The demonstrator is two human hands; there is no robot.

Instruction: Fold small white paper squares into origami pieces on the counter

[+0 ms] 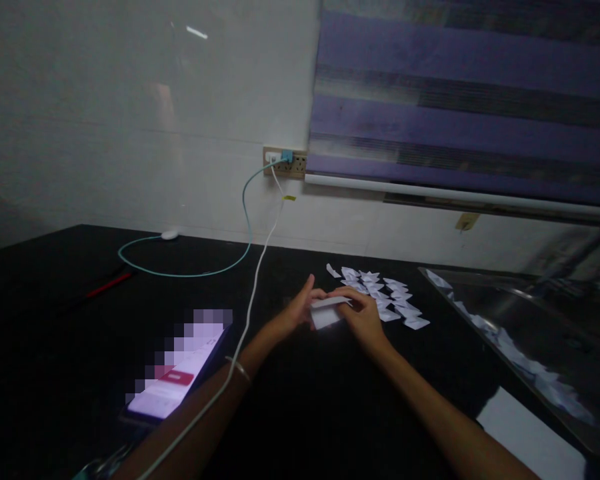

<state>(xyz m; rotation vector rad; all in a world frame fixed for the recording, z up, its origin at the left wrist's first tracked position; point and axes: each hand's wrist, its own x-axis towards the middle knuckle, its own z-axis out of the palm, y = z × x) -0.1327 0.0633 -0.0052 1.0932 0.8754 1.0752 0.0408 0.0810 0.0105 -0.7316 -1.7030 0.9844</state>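
Observation:
Between my two hands is a small white sheet of paper, with a fold running along its upper edge. My left hand grips its left side, the thumb pointing up. At the upper right edge, my right hand pinches the paper with bent fingers. Just beyond my right hand, several small folded white paper pieces lie in rows on the black countertop. A stack of flat white paper rests near my right forearm.
A lit phone lies at left. The white cable crosses my left forearm from the wall socket; a teal cable loops behind. More folded papers line the rim of the sink at right. A red-and-black object lies far left.

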